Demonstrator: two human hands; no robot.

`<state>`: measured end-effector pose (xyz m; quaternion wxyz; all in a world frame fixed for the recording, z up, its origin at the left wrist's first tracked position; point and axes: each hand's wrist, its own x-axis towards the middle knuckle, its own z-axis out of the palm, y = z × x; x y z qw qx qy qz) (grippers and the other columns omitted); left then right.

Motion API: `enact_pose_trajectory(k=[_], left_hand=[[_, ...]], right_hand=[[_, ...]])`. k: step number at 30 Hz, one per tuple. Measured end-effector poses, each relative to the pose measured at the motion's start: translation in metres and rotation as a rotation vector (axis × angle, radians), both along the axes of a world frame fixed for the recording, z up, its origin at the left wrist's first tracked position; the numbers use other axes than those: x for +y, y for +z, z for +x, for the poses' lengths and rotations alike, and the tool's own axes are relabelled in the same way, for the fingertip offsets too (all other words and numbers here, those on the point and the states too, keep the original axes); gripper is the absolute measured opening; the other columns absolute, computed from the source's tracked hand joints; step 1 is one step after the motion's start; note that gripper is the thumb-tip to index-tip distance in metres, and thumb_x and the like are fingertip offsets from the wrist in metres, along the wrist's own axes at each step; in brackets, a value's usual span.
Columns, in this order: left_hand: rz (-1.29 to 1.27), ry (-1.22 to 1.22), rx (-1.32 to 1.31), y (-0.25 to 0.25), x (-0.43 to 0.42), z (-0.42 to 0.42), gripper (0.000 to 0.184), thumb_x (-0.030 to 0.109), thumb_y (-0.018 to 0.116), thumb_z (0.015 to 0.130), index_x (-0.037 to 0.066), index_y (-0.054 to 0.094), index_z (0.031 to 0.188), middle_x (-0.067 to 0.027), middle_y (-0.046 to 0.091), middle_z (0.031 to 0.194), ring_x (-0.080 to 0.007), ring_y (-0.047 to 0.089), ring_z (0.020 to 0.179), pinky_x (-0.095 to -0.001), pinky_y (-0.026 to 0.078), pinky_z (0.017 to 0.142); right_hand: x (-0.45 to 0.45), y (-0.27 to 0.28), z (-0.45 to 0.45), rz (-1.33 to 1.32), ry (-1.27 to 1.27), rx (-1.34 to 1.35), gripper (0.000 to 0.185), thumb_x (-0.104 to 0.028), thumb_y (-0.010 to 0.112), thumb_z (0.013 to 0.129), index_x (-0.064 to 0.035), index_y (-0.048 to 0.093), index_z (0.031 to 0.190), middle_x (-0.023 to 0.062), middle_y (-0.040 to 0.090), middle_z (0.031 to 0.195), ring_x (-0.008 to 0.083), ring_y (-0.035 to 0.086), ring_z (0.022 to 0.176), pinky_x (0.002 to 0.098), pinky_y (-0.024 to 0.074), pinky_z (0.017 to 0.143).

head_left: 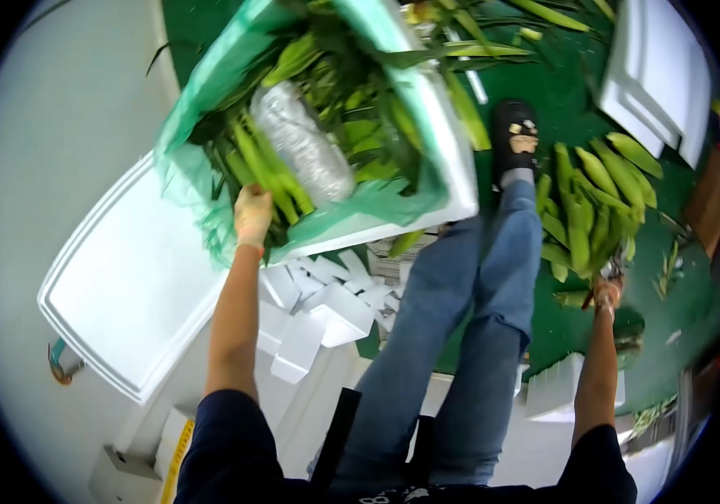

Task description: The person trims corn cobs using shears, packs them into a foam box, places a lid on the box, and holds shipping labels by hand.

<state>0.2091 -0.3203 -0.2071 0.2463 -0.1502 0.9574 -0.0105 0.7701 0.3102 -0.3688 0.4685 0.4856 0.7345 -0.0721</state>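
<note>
My left hand (253, 214) is closed around long green buds (269, 172) at the near left corner of a white foam box (452, 143). The box is lined with thin green plastic (182, 164) and holds leafy stems. On top of them lies a clear plastic-wrapped bundle (301, 144). Out to the right, my right hand (607, 290) is closed at the base of a bunch of fat green buds (591, 202), which fan away from it. Something grey and shiny shows by those fingers, too blurred to name.
A white foam lid (137, 277) leans at the left. White foam offcuts (343, 294) lie by my legs. More buds and leaves (494, 50) are scattered on the green floor (578, 101). White foam pieces (654, 76) stand at the upper right, a clear bin (557, 391) lower right.
</note>
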Motion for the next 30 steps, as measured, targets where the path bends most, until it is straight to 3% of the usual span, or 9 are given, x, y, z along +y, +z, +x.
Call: enact_pose_trajectory(k=[4, 6, 11, 15, 16, 18, 23, 28, 30], left_hand=[[-0.109, 0.104, 0.166, -0.054, -0.014, -0.014, 0.034, 0.026, 0.059, 0.076, 0.001, 0.063, 0.098, -0.0193, 0.062, 0.106, -0.0327, 0.060, 0.097, -0.0385, 0.047, 0.084], [-0.190, 0.387, -0.102, -0.056, -0.004, -0.022, 0.036, 0.030, 0.061, 0.074, 0.000, 0.065, 0.092, -0.0197, 0.060, 0.111, -0.0321, 0.060, 0.100, -0.0374, 0.046, 0.086], [0.021, 0.634, -0.071, -0.144, -0.101, 0.059, 0.046, 0.036, 0.067, 0.066, -0.003, 0.066, 0.090, -0.0236, 0.064, 0.097, -0.0324, 0.062, 0.094, -0.0366, 0.048, 0.079], [0.200, 0.684, 0.117, -0.107, -0.062, 0.054, 0.040, 0.029, 0.066, 0.065, -0.008, 0.063, 0.079, -0.0239, 0.064, 0.082, -0.0326, 0.062, 0.077, -0.0374, 0.047, 0.071], [0.274, 0.601, 0.151, -0.100, -0.057, 0.056, 0.036, 0.026, 0.066, 0.066, -0.009, 0.062, 0.074, -0.0227, 0.064, 0.073, -0.0329, 0.061, 0.068, -0.0381, 0.046, 0.067], [0.549, 0.605, 0.168, -0.068, -0.050, 0.050, 0.029, 0.022, 0.062, 0.069, -0.007, 0.062, 0.074, -0.0217, 0.064, 0.074, -0.0304, 0.061, 0.067, -0.0372, 0.045, 0.062], [0.852, 0.599, 0.230, 0.115, 0.024, 0.054, 0.015, 0.005, 0.063, 0.073, -0.001, 0.062, 0.086, -0.0041, 0.062, 0.079, -0.0123, 0.057, 0.068, -0.0276, 0.046, 0.062], [1.511, 0.554, 0.184, 0.219, 0.115, 0.015, 0.088, 0.009, 0.075, 0.061, -0.003, 0.031, 0.136, -0.0142, 0.053, 0.119, -0.0215, 0.048, 0.113, -0.0302, 0.035, 0.096], [1.461, 0.273, 0.023, 0.213, 0.166, -0.037, 0.081, 0.012, 0.075, 0.065, 0.001, 0.034, 0.134, -0.0122, 0.054, 0.115, -0.0189, 0.052, 0.104, -0.0297, 0.041, 0.089]], right_hand=[[-0.066, 0.061, -0.036, 0.117, -0.214, 0.232, 0.062, -0.026, 0.067, 0.069, 0.0028, 0.046, 0.121, 0.0203, 0.058, 0.107, 0.0335, 0.055, 0.098, 0.0400, 0.0431, 0.088], [-0.104, 0.106, -0.086, 0.088, -0.458, 0.279, 0.062, -0.021, 0.067, 0.067, 0.0051, 0.046, 0.119, 0.0189, 0.058, 0.103, 0.0301, 0.053, 0.092, 0.0378, 0.0429, 0.085], [-0.122, 0.100, -0.060, -0.095, -0.506, 0.414, 0.046, -0.012, 0.068, 0.071, 0.0008, 0.049, 0.111, 0.0134, 0.061, 0.094, 0.0279, 0.056, 0.082, 0.0367, 0.0457, 0.074], [-0.138, 0.148, -0.170, -0.087, -0.425, 0.255, 0.061, -0.015, 0.070, 0.069, 0.0027, 0.045, 0.121, 0.0154, 0.060, 0.100, 0.0301, 0.056, 0.085, 0.0356, 0.0455, 0.078], [-0.136, 0.145, -0.170, -0.008, -0.199, 0.381, 0.069, -0.016, 0.070, 0.067, 0.0051, 0.040, 0.126, 0.0168, 0.059, 0.103, 0.0299, 0.056, 0.086, 0.0345, 0.0453, 0.078], [-0.143, 0.184, -0.223, -0.060, -0.301, 0.489, 0.070, -0.015, 0.070, 0.066, 0.0064, 0.038, 0.125, 0.0172, 0.059, 0.103, 0.0271, 0.055, 0.086, 0.0338, 0.0452, 0.077], [-0.168, 0.277, -0.339, -0.300, 0.000, 0.530, 0.068, -0.013, 0.075, 0.061, 0.0011, 0.041, 0.119, 0.0135, 0.060, 0.097, 0.0239, 0.058, 0.079, 0.0332, 0.0479, 0.070], [-0.207, 0.375, -0.429, -0.662, 0.208, 0.829, 0.070, -0.010, 0.078, 0.057, -0.0037, 0.041, 0.116, 0.0143, 0.061, 0.100, 0.0289, 0.061, 0.088, 0.0378, 0.0491, 0.078], [-0.210, 0.392, -0.456, -0.697, 0.230, 0.743, 0.075, -0.026, 0.078, 0.059, -0.0048, 0.038, 0.118, 0.0165, 0.058, 0.104, 0.0308, 0.060, 0.092, 0.0378, 0.0497, 0.079]])
